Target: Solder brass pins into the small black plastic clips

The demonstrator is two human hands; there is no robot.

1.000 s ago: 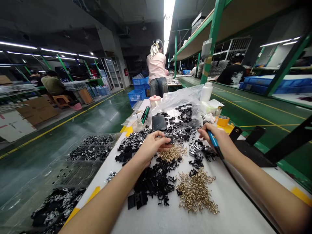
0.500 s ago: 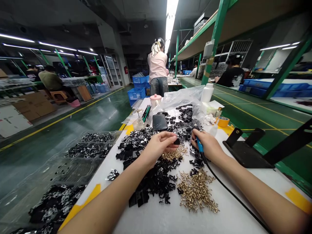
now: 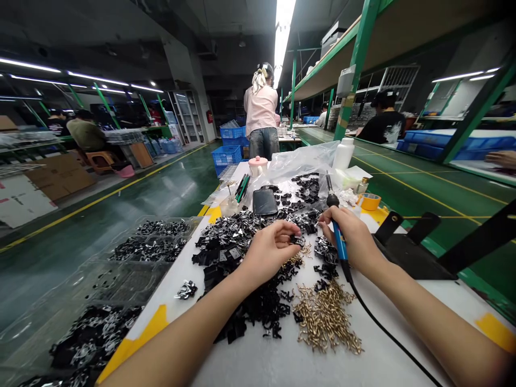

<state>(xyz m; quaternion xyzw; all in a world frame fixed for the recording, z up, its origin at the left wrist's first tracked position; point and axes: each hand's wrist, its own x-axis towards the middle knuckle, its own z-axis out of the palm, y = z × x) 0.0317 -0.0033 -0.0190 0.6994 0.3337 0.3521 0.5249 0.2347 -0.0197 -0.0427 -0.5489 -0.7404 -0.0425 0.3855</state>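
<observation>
- Here's the left hand (image 3: 268,252) over the piled parts, its fingers (image 3: 293,228) curled and the thumb a little below them, leaving a narrow opening.
- A small dark piece (image 3: 297,241) shows right in that opening; whether it's pinched or lying on the heap behind, I can't tell.
- Across to the right hand (image 3: 352,236), and it's wrapped around the blue handle of a soldering iron (image 3: 339,241), fingers closed on the grip.
- The iron's metal tip points up and away, clear above the surface (image 3: 250,360), while its black cord (image 3: 379,325) runs down toward the near edge.
- Between and around the hands, black and silver parts (image 3: 226,231) spread in a wide heap, passing under the left hand and forearm.
- Nearer the wearer, there's a loose pile of curved brass-coloured pins (image 3: 326,317); more of that colour peeks out beside the left thumb.
- Just beyond the left hand sits a dark rectangular case (image 3: 265,202), with a pink-lidded cup (image 3: 257,166) farther back.
- Out past the right hand, a white bottle (image 3: 343,154) stands upright and a roll of orange tape (image 3: 368,202) lies near a black metal bracket (image 3: 415,252).
- Over on the left, clear trays (image 3: 133,282) hold more black and silver parts, beside the surface.
</observation>
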